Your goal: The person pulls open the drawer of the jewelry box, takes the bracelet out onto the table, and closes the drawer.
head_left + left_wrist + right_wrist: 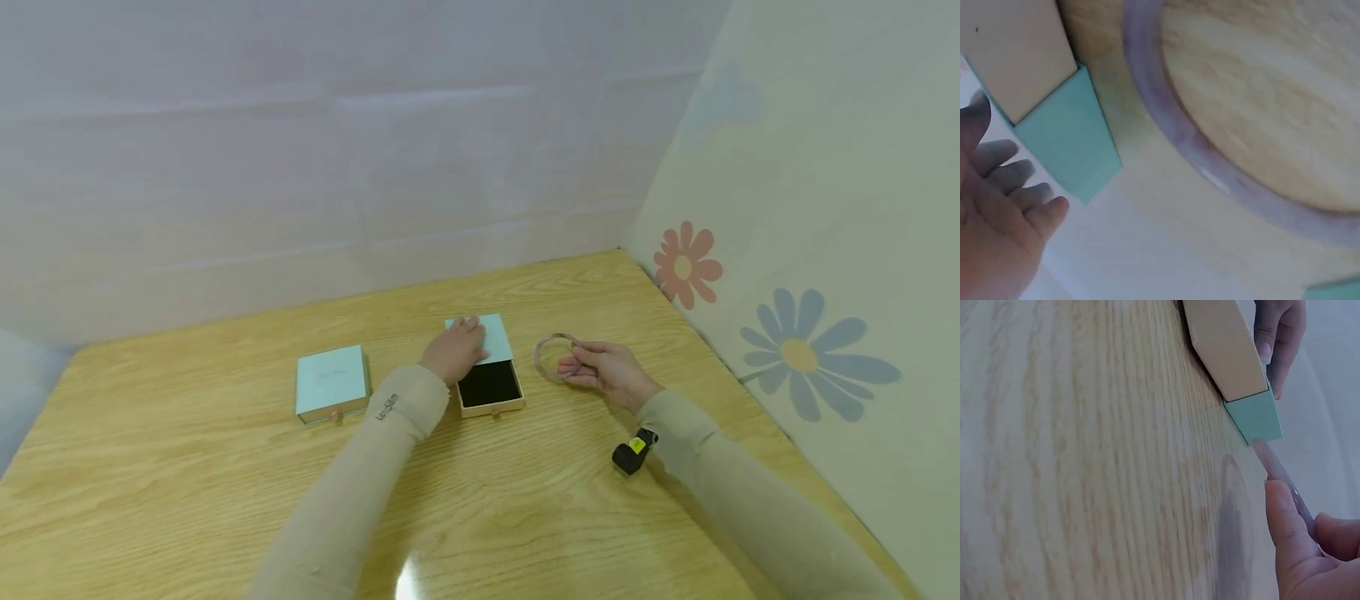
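Note:
A mint-green drawer box (497,338) stands partly pulled out on the table, its cream drawer showing a black lining (489,385). My left hand (453,352) rests on the box's green cover; in the left wrist view its fingers (1025,206) lie loosely along the green sleeve (1072,134). To the right of the box, my right hand (611,373) pinches a pale purple bangle (537,360) between thumb and fingers. In the right wrist view the bangle (1279,470) is seen edge-on. Nothing visible lies in the drawer.
A second mint-green box (332,379), closed, sits to the left on the wooden table (187,467). A pale wall stands behind, and a panel with printed flowers (798,356) borders the right side. A black wrist camera (632,454) hangs by the right cuff.

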A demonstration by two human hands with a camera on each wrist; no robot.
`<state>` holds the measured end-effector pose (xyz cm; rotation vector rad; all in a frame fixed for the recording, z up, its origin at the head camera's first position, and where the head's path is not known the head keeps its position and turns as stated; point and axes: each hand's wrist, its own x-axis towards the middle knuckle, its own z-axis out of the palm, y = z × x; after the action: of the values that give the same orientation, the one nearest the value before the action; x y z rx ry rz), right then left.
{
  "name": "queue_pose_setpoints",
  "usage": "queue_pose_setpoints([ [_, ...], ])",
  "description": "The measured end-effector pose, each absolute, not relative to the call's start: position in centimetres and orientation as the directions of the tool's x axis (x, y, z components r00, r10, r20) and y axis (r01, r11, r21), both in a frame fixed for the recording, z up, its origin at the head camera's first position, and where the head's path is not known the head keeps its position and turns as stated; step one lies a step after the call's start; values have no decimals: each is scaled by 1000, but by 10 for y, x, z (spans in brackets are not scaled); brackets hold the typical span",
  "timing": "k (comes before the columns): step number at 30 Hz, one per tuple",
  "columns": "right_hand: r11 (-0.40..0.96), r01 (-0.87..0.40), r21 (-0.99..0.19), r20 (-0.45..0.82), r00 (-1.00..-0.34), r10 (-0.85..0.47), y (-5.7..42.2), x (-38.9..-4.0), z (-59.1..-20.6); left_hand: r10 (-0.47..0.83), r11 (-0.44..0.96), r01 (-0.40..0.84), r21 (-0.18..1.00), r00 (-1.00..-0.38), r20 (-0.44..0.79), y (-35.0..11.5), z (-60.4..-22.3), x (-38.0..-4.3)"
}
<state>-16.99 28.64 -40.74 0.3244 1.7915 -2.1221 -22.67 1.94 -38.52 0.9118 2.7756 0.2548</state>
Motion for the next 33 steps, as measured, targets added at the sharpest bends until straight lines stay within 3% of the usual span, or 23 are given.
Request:
queue_pose_setpoints([
  [11,-157,398,-904,-382,-916,-122,288,-168,-405,753,637,640,430,-638,-164,-14,-391,-248],
  [21,-166,395,-903,-377,-917,-130,291,-167,-408,711,675,581,455,-678,-189,-19,-400,-246],
  [33,-158,393,-906,-376,-917,-131,288,-166,-411,721,652,583,485,-675,-158,-20,-401,-243],
])
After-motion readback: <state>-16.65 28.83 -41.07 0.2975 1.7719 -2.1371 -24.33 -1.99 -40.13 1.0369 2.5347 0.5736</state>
